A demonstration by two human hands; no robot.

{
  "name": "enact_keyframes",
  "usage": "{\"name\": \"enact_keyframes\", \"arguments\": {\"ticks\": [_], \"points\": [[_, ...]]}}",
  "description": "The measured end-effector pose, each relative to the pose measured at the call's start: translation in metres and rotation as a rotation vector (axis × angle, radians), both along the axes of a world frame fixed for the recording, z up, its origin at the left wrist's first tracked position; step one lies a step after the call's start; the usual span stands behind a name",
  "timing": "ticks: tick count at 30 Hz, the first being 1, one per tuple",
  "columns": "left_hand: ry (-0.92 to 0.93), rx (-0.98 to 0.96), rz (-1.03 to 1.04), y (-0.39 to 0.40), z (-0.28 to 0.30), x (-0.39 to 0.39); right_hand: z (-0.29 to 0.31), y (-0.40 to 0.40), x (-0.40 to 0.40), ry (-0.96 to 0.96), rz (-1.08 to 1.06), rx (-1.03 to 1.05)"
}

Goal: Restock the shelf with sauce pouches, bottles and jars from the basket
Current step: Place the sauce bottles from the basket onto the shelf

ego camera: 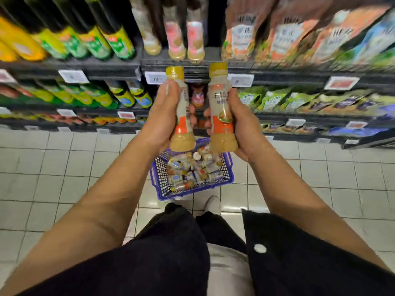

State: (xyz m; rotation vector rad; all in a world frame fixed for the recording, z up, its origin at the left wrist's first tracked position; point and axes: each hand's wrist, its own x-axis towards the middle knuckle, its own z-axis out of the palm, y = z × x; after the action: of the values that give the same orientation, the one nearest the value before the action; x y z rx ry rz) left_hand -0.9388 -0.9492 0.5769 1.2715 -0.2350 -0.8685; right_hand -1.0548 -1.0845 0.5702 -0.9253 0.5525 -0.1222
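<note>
My left hand (pixel 162 116) grips a beige sauce bottle (pixel 181 124) with an orange band and a yellow cap. My right hand (pixel 237 124) holds a second, matching sauce bottle (pixel 222 116). Both bottles stand upright side by side in front of the shelf (pixel 119 65), just below a row of similar bottles (pixel 195 39). Beneath my hands, a blue basket (pixel 158 178) sits on the floor, filled with several jars and bottles.
Green-labelled dark bottles (pixel 102 41) fill the shelf at the upper left. Sauce pouches (pixel 284 33) stand at the upper right, with green pouches (pixel 271 99) on a lower shelf. White floor tiles (pixel 64 167) surround the basket. My shoes (pixel 213 204) stand just behind it.
</note>
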Motion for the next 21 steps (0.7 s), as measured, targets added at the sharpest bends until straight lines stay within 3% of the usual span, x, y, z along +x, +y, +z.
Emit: {"name": "enact_keyframes", "arguments": {"ticks": [6, 10, 14, 21], "points": [[0.065, -0.155, -0.042, -0.003, 0.092, 0.004, 0.068, -0.010, 0.001, -0.116, -0.012, -0.028], [-0.110, -0.190, -0.174, -0.003, 0.129, 0.018, 0.108, -0.009, 0.015, -0.185, 0.020, 0.045], [-0.258, -0.211, -0.192, 0.001, 0.148, 0.039, 0.139, -0.008, 0.034, -0.232, 0.009, -0.063], [-0.425, -0.116, 0.009, 0.005, 0.176, 0.102, 0.185, -0.004, 0.085, -0.253, -0.125, -0.177]]}}
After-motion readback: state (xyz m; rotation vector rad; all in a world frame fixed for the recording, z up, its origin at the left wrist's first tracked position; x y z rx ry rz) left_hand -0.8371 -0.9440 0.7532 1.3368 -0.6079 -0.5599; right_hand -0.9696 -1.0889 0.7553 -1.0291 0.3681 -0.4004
